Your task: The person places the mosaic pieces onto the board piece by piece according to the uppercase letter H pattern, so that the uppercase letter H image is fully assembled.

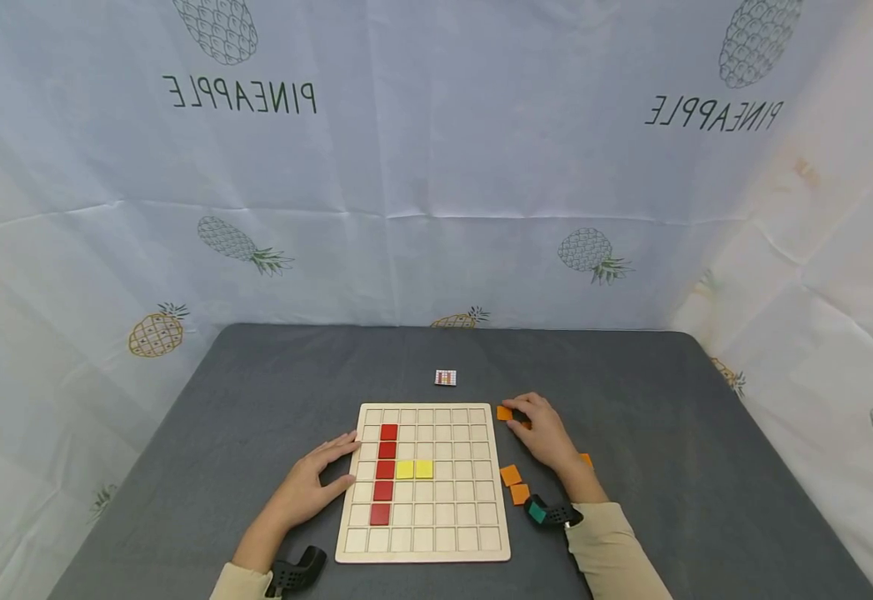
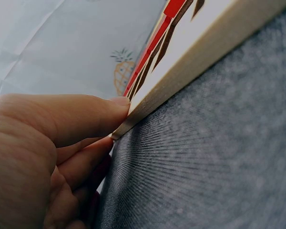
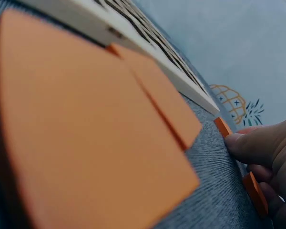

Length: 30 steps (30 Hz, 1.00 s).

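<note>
A loose orange tile (image 3: 95, 124) lies nearest the right-wrist camera, behind the right hand (image 1: 544, 432), which, nearly closed, pinches a second tile (image 1: 505, 413), probably light, rigid and best gripped by opposite edges, while the left hand (image 1: 307, 486), fingers extended, touches the board (image 1: 466, 517) between both.

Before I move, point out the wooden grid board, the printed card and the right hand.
Wooden grid board (image 1: 424, 492): head view, on a bare cell near its middle.
Printed card (image 1: 446, 378): head view, on its printed face.
Right hand (image 1: 547, 433): head view, on the back of the hand.
</note>
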Tool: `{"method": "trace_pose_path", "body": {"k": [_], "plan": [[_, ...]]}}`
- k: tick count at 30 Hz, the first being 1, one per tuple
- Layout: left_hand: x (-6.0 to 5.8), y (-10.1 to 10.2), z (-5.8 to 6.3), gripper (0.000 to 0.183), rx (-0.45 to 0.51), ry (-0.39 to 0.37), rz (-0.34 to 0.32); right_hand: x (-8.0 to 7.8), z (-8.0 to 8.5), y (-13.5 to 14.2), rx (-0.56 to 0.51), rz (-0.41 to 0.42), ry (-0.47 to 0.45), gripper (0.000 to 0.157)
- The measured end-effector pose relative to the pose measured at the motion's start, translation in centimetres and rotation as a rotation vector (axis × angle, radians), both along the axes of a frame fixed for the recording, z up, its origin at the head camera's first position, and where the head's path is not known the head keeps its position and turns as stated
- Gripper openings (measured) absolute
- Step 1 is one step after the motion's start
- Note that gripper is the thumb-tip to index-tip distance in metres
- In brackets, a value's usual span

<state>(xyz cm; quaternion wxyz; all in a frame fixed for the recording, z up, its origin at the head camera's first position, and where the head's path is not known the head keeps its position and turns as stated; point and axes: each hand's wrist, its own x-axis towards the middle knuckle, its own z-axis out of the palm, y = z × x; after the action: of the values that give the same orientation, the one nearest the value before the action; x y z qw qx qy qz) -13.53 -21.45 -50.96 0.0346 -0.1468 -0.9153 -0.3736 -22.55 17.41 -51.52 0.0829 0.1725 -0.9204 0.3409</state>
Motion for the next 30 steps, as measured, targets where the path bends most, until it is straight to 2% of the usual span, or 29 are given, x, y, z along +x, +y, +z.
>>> {"method": "trace_pose_path", "body": {"k": [11,17,20,26,30], "plan": [[0.1,-0.3,0.2,0.05,-0.009,0.015,-0.001,0.3,0.4,-0.6,-0.047,-0.025,0.066,0.028],[0.2,-0.3,0.4,0.049,-0.01,0.017,-0.009,0.8,0.9,-1.7,-0.065,0.018,0.094,0.028],[0.2,-0.3,0.3,0.049,-0.011,0.009,-0.012,1.1,1.0,-2.3,-0.058,0.034,0.077,0.028],[0.1,-0.3,0.1,0.05,-0.006,-0.017,-0.008,1.6,1.6,-3.7,-0.068,0.067,-0.013,0.028],[0.0,-0.3,0.1,0.051,0.001,-0.02,-0.009,1.8,2.1,-4.9,-0.06,0.11,-0.028,0.027]]}}
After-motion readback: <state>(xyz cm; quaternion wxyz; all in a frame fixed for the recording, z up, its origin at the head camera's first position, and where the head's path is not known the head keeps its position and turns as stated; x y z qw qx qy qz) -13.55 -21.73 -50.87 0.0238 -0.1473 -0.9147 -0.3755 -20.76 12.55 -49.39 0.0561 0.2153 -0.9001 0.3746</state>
